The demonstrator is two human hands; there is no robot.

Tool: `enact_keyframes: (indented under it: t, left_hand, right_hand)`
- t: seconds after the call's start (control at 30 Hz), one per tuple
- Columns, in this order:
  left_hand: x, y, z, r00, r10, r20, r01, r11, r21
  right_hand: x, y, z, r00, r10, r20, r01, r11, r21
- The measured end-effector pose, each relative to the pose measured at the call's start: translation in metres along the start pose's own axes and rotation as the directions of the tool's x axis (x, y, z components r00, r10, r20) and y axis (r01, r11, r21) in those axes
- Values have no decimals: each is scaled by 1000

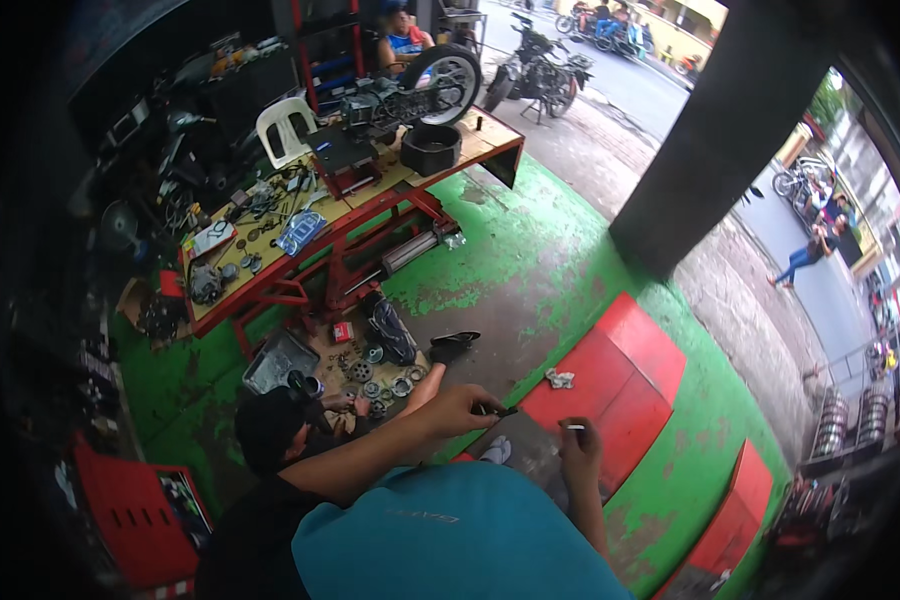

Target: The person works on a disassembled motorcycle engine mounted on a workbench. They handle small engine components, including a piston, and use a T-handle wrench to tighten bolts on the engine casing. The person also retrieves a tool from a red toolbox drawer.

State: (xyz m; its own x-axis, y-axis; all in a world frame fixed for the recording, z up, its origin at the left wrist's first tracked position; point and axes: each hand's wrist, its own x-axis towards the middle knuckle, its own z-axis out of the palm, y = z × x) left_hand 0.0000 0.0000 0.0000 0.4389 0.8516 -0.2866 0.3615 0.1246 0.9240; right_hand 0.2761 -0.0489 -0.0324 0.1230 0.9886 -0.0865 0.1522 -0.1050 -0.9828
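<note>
My left hand (460, 410) reaches across in front of my teal shirt, its fingers pinched on a small dark thin piece (507, 411) too small to name. My right hand (581, 455) is raised to the right, closed round a small object with a white end (575, 428); its kind does not show. A gap separates the two hands. Below and between them is a grey patch of ramp, with my light-coloured footwear (496, 450) partly in sight. At my left sits a co-worker in a black cap (270, 430), hands among metal parts (370, 388) on the floor.
A red lift table (290, 265) carries tools, parts, a black round tub (431, 150) and a motorcycle engine with a wheel (445, 88). A red ramp (610, 385) holds a crumpled rag (560, 379). A dark pillar (715, 140) stands by the street. A grey tray (280, 362) lies near the co-worker.
</note>
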Motion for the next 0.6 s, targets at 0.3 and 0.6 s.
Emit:
enact_keyframes:
  t: [0.3, 0.6]
  left_hand:
    - [109, 34, -34, 974, 110, -199, -88, 989, 115]
    - [167, -40, -164, 955, 103, -278, -23, 961, 277]
  right_hand:
    - [208, -67, 27, 751, -36, 659, 265, 931, -250]
    - [402, -27, 74, 710, -55, 702, 229, 961, -156]
